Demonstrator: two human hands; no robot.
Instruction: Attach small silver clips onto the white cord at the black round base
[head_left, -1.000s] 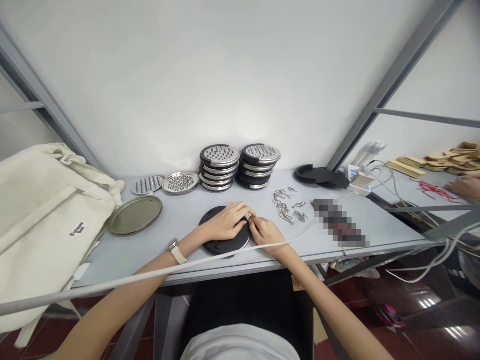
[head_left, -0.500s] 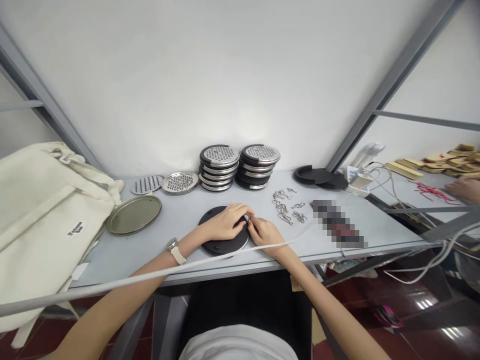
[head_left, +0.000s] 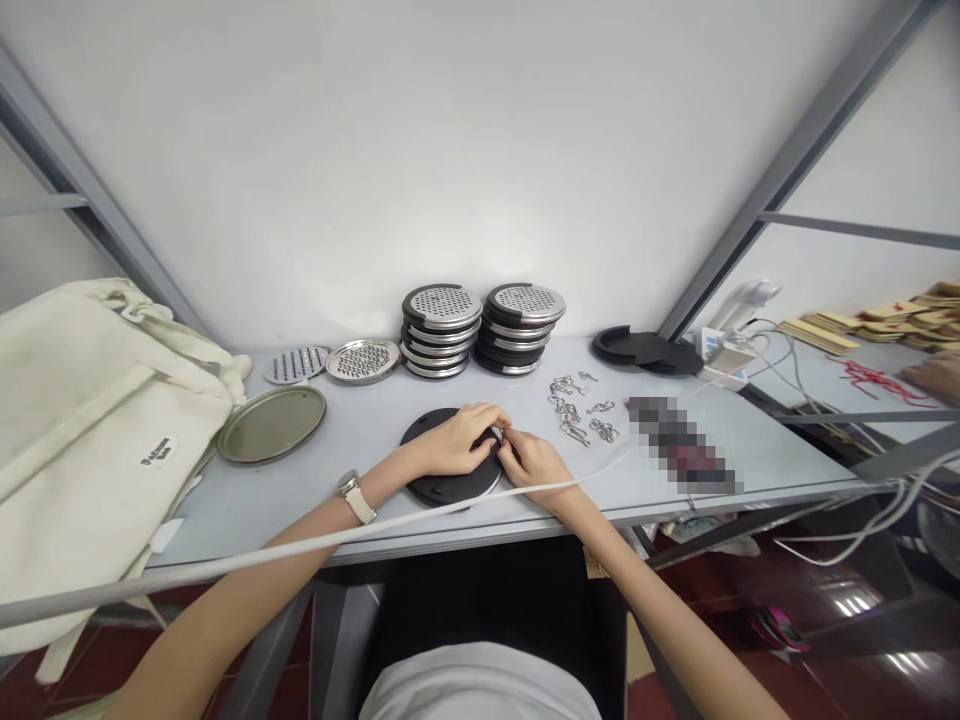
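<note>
A black round disc [head_left: 431, 428] with a thin silvery rim lies near the front edge of the table. My left hand [head_left: 461, 440] rests across its top, fingers curled toward the right edge and gripping there. At that same edge my right hand [head_left: 534, 462] is closed in a pinch, its fingertips meeting those of my left. A bit of silvery metal shows between the fingertips, too small and covered to name. To the right of my hands lie several loose small metal clips [head_left: 574, 415].
Behind stand two stacks of round graters, left [head_left: 442, 330] and right [head_left: 523, 325]. Loose grater plates [head_left: 364, 360], a metal lid [head_left: 271, 424] and a cream bag [head_left: 97, 420] are leftward. Black holders [head_left: 637, 350] lie back right. A white cable [head_left: 420, 520] crosses in front. Another person's hand [head_left: 934, 378] is far right.
The view has shifted slightly. Both hands stay at the disc's right edge, with only a slight change in the fingers.
</note>
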